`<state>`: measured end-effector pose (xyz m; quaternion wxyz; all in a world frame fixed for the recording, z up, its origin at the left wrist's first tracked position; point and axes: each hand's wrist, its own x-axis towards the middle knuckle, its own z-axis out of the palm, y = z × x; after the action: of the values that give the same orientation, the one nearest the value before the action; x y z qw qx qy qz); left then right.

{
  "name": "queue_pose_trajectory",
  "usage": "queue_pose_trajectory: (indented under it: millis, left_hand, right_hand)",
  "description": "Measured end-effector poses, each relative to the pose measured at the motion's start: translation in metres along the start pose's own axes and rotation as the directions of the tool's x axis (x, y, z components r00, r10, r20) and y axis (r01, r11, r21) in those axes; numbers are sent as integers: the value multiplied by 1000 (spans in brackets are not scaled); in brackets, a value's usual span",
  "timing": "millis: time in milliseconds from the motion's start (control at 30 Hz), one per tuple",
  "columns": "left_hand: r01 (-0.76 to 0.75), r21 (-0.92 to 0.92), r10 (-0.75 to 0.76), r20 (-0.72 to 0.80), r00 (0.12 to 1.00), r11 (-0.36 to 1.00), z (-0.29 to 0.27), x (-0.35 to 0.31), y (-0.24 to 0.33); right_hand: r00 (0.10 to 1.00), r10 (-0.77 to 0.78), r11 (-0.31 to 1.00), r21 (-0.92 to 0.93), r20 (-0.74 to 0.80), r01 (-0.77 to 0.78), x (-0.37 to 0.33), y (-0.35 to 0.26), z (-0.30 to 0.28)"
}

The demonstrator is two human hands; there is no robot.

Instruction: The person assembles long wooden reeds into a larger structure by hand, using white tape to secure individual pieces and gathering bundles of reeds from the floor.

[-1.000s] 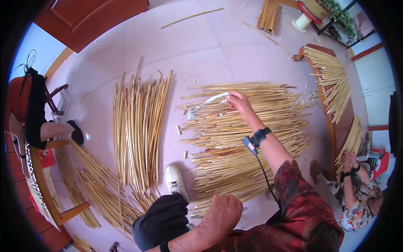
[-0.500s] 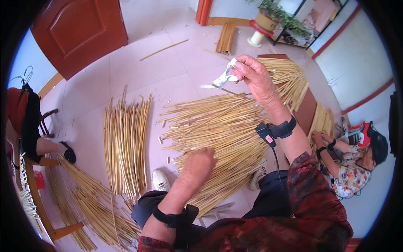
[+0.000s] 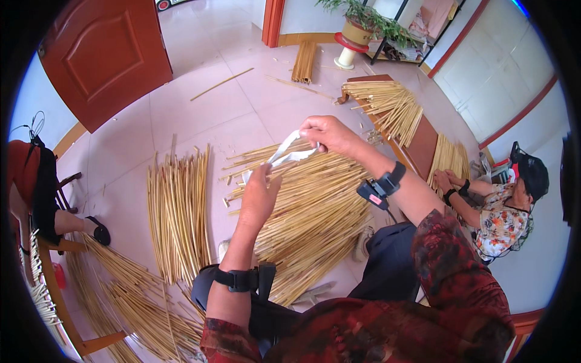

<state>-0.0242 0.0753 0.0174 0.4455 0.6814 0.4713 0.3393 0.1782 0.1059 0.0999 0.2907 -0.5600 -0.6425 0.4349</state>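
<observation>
A white strip of soft material, cloth-like, [image 3: 283, 148] hangs in a loop between my two hands above the large pile of thin yellow-brown sticks [image 3: 315, 215]. My right hand [image 3: 328, 134] pinches one end of the strip, raised over the pile's far side. Closer to me and lower, my left hand [image 3: 260, 192] is closed on the other end, with its thumb side turned to the strip. The sticks lie spread crosswise on the floor in front of my legs, under both hands.
A second heap of sticks [image 3: 180, 221] lies to the left, and longer ones [image 3: 142, 305] at lower left. More sticks rest on a low red-brown table [image 3: 420, 145] at right, beside a seated person [image 3: 502, 212]. A potted plant [image 3: 358, 30] stands at the back.
My left hand has come up and forward and taken hold of the white strip. My right hand has lowered and moved left; the strip now spans both hands.
</observation>
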Motion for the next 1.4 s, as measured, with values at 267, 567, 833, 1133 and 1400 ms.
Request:
queue_pose_trajectory:
  millis: [267, 567, 833, 1133, 1400]
  left_hand:
    - [-59, -74, 62, 43, 997, 995, 17, 2, 7]
    - [137, -208, -97, 192, 977, 969, 3, 1, 7]
    - [217, -431, -128, 225, 966, 876, -1, -3, 7]
    - [249, -577, -225, 114, 968, 778, -12, -10, 16]
    - [-290, -833, -210, -425, 881, 471, -116, -7, -6]
  right_hand:
    - [967, 15, 1000, -20, 255, -10, -37, -12, 24]
    - [973, -123, 955, 289, 195, 63, -34, -11, 38]
    - [930, -364, 817, -500, -58, 289, -23, 117, 69]
    - [990, -73, 881, -457, 123, 122, -39, 167, 125]
    - [965, 41, 794, -578, -258, -188, -64, 181, 76]
